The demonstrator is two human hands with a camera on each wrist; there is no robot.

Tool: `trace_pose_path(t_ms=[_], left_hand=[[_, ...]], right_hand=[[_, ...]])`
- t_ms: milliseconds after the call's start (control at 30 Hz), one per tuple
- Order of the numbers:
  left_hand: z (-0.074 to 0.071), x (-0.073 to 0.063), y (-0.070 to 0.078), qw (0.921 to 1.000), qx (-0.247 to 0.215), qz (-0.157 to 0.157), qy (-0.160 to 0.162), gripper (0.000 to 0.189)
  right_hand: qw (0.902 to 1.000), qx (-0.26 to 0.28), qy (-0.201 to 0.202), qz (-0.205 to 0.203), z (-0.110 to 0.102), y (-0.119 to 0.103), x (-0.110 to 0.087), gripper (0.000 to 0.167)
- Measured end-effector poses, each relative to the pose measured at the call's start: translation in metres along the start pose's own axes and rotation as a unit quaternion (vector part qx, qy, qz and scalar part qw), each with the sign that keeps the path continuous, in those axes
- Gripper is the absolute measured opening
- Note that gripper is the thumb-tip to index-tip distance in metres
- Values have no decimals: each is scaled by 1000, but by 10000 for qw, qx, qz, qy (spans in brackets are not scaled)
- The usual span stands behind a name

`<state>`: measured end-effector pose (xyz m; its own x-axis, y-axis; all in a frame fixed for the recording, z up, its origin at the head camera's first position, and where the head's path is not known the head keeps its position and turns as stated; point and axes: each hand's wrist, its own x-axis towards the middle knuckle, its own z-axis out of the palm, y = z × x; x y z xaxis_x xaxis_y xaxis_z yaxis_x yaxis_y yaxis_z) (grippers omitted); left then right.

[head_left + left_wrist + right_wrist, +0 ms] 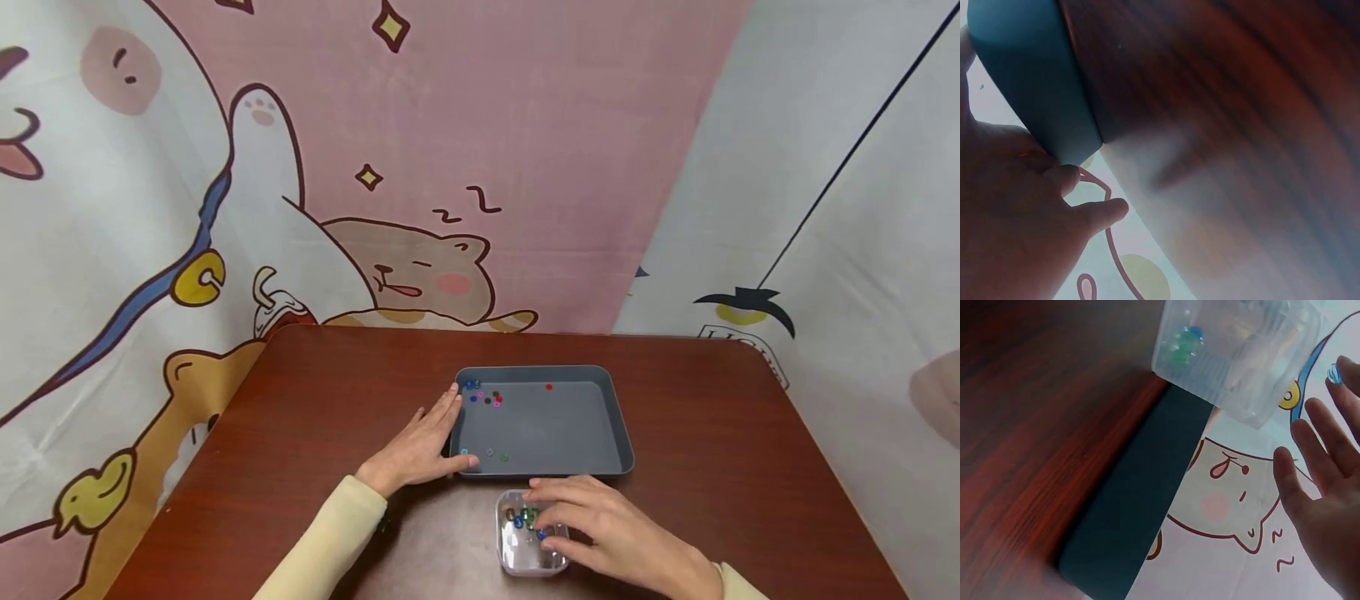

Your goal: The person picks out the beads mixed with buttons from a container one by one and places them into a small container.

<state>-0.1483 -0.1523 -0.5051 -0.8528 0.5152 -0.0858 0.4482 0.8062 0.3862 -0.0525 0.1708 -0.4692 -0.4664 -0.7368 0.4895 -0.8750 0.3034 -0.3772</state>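
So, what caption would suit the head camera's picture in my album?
Left hand touching a gray tray, right hand pinching a blue marble over a clear box.

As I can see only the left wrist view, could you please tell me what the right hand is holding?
Observer: In the right wrist view, the right hand pinches a small blue marble.
Operator: Thank you; could you also tell me whether anything lies inside the gray tray?
Observer: Yes, the head view shows small colored pieces in the gray tray, mostly on its left side.
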Motion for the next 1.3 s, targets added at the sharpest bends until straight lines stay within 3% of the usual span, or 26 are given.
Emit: trace_pose_path(t_ms=[167,600,700,1067,1300], left_hand=[[0,-1,0,10000,33,4,15,108],[1,0,-2,10000,32,91,22,107],[1,0,-2,9999,123,110,17,108],[-2,3,-3,9995,256,156,-86,108],[-1,2,-2,9996,266,74,-93,109]], right_hand=[[9988,-320,-242,-287,4,0,-3,29],[9973,-412,-611,-49,13,3,-6,20],[9981,-330,-522,-5,13,4,-5,23],[9990,-218,381,110,-4,11,19,31],[9956,-672,644,109,-20,25,46,33]])
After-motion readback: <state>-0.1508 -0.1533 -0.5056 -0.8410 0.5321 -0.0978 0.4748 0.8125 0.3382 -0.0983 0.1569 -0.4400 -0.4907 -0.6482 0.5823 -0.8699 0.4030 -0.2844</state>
